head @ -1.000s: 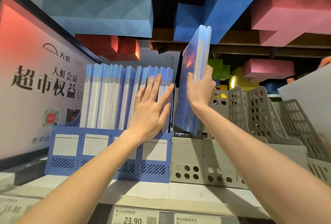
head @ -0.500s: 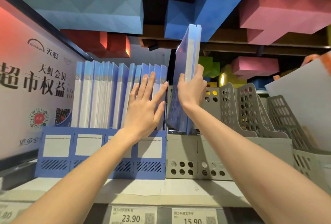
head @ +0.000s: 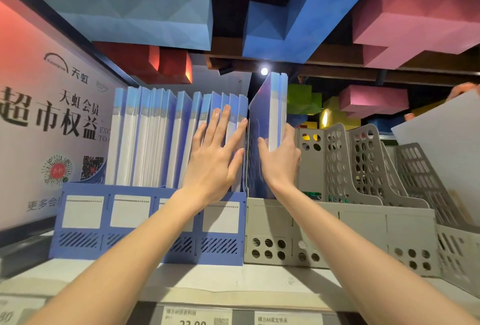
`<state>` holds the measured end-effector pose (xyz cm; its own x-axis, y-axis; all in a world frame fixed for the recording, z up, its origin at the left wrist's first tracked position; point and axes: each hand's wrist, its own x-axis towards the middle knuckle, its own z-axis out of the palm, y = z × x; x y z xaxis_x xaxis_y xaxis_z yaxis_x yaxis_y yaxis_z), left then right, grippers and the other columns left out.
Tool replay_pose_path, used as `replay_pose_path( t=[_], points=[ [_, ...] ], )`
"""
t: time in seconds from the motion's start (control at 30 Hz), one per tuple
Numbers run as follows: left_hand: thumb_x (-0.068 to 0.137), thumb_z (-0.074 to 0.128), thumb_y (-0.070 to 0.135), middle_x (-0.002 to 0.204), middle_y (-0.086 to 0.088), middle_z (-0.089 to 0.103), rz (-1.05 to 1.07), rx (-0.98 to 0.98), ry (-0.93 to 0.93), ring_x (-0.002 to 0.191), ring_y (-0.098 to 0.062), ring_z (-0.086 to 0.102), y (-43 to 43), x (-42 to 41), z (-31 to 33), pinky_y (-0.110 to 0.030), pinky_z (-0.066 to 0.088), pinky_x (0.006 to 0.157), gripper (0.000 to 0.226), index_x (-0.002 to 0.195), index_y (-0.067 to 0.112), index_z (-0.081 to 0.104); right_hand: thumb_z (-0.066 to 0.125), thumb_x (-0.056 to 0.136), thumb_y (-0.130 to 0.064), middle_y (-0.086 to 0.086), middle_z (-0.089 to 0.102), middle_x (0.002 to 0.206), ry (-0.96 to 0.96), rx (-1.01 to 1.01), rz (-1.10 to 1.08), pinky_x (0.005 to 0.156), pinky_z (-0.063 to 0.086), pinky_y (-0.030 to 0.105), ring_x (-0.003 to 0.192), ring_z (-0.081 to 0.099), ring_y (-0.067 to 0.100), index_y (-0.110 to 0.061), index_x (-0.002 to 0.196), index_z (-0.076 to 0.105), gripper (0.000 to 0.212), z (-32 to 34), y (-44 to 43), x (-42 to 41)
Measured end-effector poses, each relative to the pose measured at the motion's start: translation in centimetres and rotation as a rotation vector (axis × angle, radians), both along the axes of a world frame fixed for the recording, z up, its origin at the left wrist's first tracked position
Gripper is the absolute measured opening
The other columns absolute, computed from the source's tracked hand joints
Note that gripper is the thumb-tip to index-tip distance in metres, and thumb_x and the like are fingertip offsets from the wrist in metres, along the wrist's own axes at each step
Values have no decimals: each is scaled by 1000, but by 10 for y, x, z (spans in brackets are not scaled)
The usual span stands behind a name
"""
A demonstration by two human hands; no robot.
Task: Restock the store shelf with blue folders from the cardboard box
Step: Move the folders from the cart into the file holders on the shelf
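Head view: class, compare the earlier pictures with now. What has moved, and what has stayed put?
The folders in the right hand have sunk lower, nearly level with the shelved row, at the grey rack's left end. The right hand keeps gripping them; nothing was let go. The left hand stays pressed flat against the row.

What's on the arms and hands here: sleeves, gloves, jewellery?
Nothing worn that shows. Left hand and right hand are bare: no gloves, rings or watch. Left forearm and right forearm are bare to the frame edge, no sleeve in view. Left nails look short, plain.
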<state>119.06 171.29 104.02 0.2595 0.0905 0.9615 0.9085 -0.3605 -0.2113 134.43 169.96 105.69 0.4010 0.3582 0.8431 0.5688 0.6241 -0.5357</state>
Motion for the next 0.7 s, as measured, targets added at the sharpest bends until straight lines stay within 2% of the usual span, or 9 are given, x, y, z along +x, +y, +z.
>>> replay_pose_path(
  t=[0.1, 0.17, 0.23, 0.3, 0.4, 0.5, 0.6, 0.7],
  points=[
    [107, 30, 43, 170, -6, -5, -5, -10, -2, 157, -21, -9, 0, 0, 0, -48, 6, 126, 59, 162, 29, 13, 66, 94, -36, 4, 64, 118, -26, -29, 59, 88, 46, 37, 97, 48, 16, -22, 138, 41, 52, -7, -4, 1],
    [107, 30, 43, 170, -6, -6, -8, -15, -1, 157, -21, -10, -1, 0, 1, -47, 5, 126, 60, 162, 30, 12, 67, 93, -40, 2, 63, 117, -61, -52, 123, 92, 49, 39, 105, 54, 19, -22, 130, 43, 47, -10, -6, 0],
    [107, 29, 44, 170, -5, -6, -14, -18, -1, 157, -21, -10, -2, 0, 0, -47, 5, 126, 60, 163, 30, 11, 68, 91, -45, -4, 61, 113, -118, -85, 178, 95, 51, 43, 113, 56, 24, -27, 119, 43, 42, -15, -7, 2],
    [107, 27, 45, 170, -6, -6, -18, -27, -1, 157, -21, -10, -3, 0, 0, -48, 5, 126, 61, 163, 30, 10, 70, 89, -48, -14, 58, 106, -178, -130, 234, 94, 53, 39, 111, 58, 18, -32, 116, 43, 41, -19, -10, 7],
    [107, 29, 44, 170, -5, -7, -29, -29, 1, 156, -20, -11, -4, 0, -1, -48, 5, 126, 61, 163, 29, 9, 69, 89, -50, -17, 64, 113, -228, -205, 374, 94, 54, 30, 107, 61, 5, -30, 129, 52, 48, -23, -20, 18],
    [108, 32, 41, 170, -4, -6, -45, -17, 0, 156, -20, -11, -4, -1, -1, -48, 4, 127, 61, 163, 27, 9, 65, 91, -52, -17, 63, 129, -324, -324, 472, 97, 54, 37, 114, 61, 4, -39, 142, 48, 56, -20, -27, 30],
    [109, 32, 40, 170, -5, -5, -47, -7, -4, 157, -19, -10, -3, -1, -1, -47, 4, 127, 60, 163, 26, 9, 64, 94, -44, -13, 63, 129, -364, -406, 511, 81, 62, 40, 105, 68, 8, -39, 145, 46, 55, -13, -33, 35],
    [109, 32, 40, 171, -5, -3, -61, -8, -6, 157, -19, -9, -3, 0, -1, -47, 5, 127, 60, 163, 25, 10, 61, 97, -41, -13, 67, 121, -372, -368, 459, 74, 62, 33, 100, 68, 9, -38, 143, 49, 48, -12, -36, 30]
  ],
)
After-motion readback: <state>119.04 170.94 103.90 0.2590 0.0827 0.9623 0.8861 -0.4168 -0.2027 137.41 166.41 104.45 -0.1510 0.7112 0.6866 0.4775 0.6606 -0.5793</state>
